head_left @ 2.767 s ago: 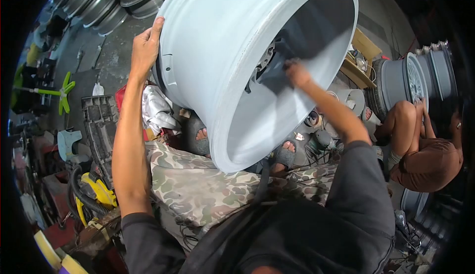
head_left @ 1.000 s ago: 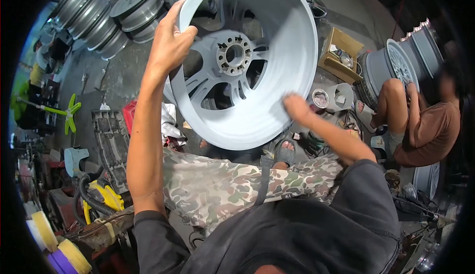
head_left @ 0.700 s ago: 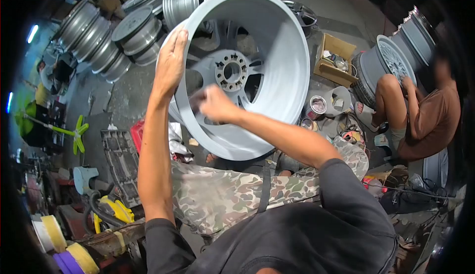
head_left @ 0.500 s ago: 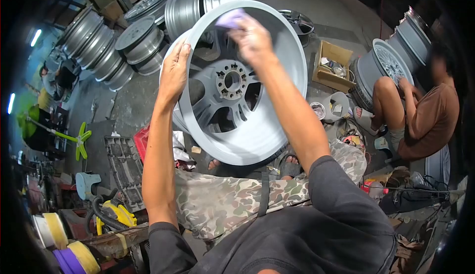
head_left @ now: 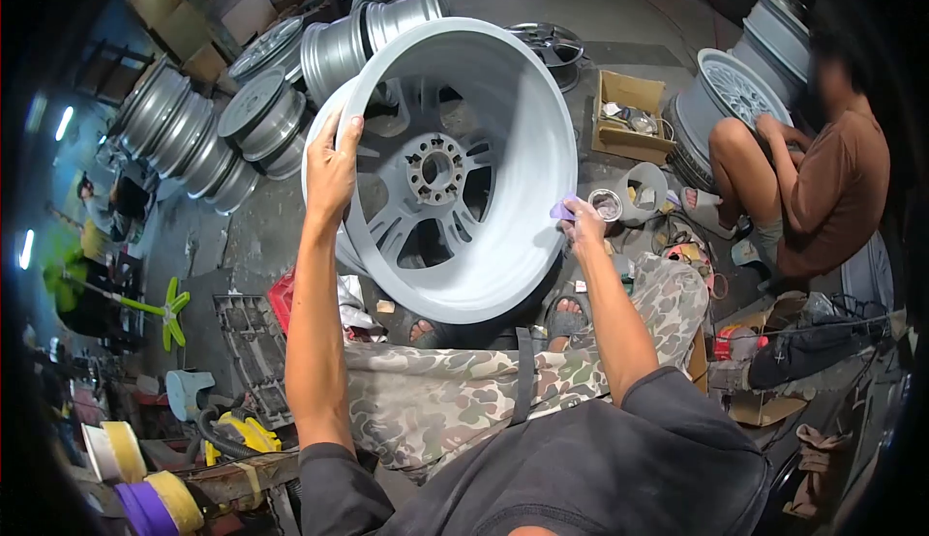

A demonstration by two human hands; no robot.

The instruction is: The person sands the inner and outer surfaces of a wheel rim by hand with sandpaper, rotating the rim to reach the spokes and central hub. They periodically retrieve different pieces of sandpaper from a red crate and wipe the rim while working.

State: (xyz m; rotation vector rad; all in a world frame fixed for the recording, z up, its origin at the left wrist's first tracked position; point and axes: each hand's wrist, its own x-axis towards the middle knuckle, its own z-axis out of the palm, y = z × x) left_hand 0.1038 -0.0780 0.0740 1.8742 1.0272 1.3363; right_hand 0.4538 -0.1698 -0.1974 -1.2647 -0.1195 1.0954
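Note:
A large matt-grey wheel rim (head_left: 527,159) stands tilted in front of me, its open barrel facing me and its spokes and hub at the bottom of the barrel. My left hand (head_left: 332,173) is closed on the rim's left edge, with the thumb on the lip and the fingers along the outside. At the lower right, just outside the rim's lip, my right hand (head_left: 584,224) pinches a small purple piece of sandpaper (head_left: 561,210). Pale dust coats its fingers. A small round tub (head_left: 606,204) stands beside this hand. What supports the rim underneath is mostly hidden.
Silver rims (head_left: 184,134) are stacked at the left, with more behind. A cardboard box (head_left: 632,139) holds small items on the right. Beyond it, a seated person (head_left: 823,178) handles another rim (head_left: 731,91). A green fan (head_left: 169,313) stands at the left.
My right hand has moved from the upper inside of the rim down to its lower right, outside the lip, still with the purple sandpaper. My left hand stays on the left edge.

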